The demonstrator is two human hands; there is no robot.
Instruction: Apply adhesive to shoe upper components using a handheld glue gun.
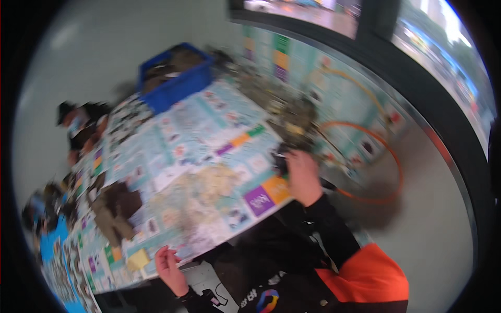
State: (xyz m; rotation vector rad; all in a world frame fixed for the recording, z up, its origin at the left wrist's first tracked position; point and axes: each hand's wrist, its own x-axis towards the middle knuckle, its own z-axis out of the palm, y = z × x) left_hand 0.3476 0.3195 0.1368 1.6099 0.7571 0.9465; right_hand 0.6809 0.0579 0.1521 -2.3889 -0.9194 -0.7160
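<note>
My right hand reaches to the right edge of the table, its fingers closed on a small black object that blur keeps me from naming. By the front edge, my left hand hovers loosely curled with nothing visible in it. A small yellow pad lies just left of that hand. Further left, brown cloth-like pieces rest in a pile. Pale dust or crumbs are spread over the printed sheet between my hands.
A blue bin of dark brown pieces stands at the table's far end. Cluttered tools and debris line the right side, beside an orange hose. Two people are along the left side. A window frame rises at upper right.
</note>
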